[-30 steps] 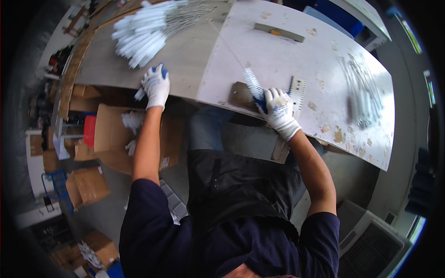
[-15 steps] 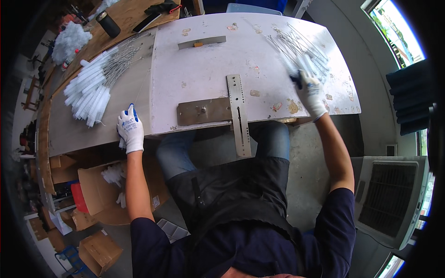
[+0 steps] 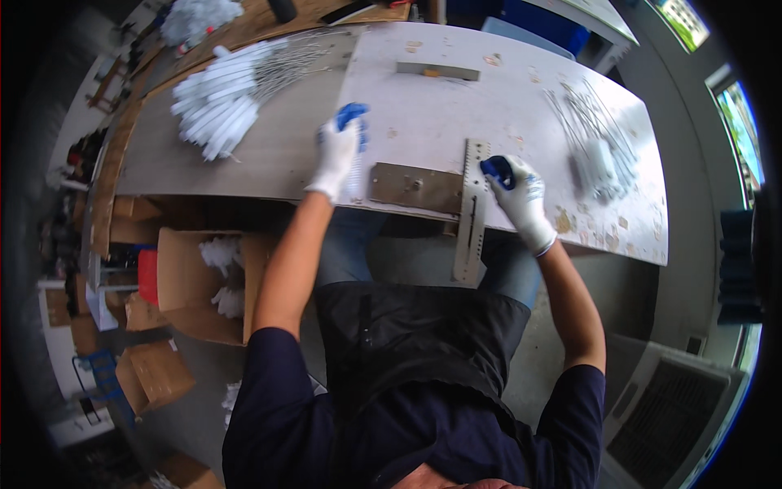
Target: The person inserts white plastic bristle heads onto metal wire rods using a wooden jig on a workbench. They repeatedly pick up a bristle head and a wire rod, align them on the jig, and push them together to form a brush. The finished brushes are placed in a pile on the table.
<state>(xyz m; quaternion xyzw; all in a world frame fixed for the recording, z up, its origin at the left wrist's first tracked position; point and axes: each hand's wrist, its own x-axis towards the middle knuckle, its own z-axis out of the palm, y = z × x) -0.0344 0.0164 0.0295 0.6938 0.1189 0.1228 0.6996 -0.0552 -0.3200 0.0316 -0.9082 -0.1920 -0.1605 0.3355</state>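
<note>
Left hand: fingers clamped on white-bristled brush. Right hand beside slotted metal bar; fingers curled, closure unclear.

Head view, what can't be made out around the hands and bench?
Head view throughout:
- Left hand: blur hides whether it grips the white bristles beside it.
- Right hand: its curled fingers hide any contents.
- Black cylinder: cut off by the upper edge.
- Cardboard box: left forearm hides one side.
</note>
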